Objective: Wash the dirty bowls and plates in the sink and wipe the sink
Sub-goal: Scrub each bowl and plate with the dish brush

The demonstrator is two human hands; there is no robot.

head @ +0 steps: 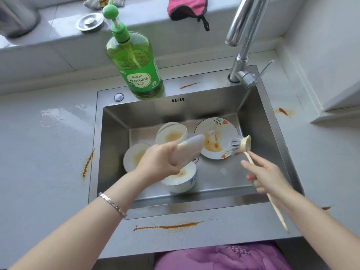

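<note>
Your left hand [161, 162] is gripping a blurred white dish [188, 150], tilted above the sink [109, 152], while your right hand [266, 176] is closing its fingers round the wooden handle of a dish brush [244, 146]. Below, a blue-patterned bowl [183, 181], two stained bowls [171, 134] and a flowered plate [216, 137] are lying in the basin. Behind, a green pump bottle [140, 71] is standing on the rim, reading "柠檬洗洁精".

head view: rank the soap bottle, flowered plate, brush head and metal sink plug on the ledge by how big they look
1. soap bottle
2. flowered plate
3. metal sink plug and brush head: look alike, not ranked; the plug sits farther from the camera
</note>
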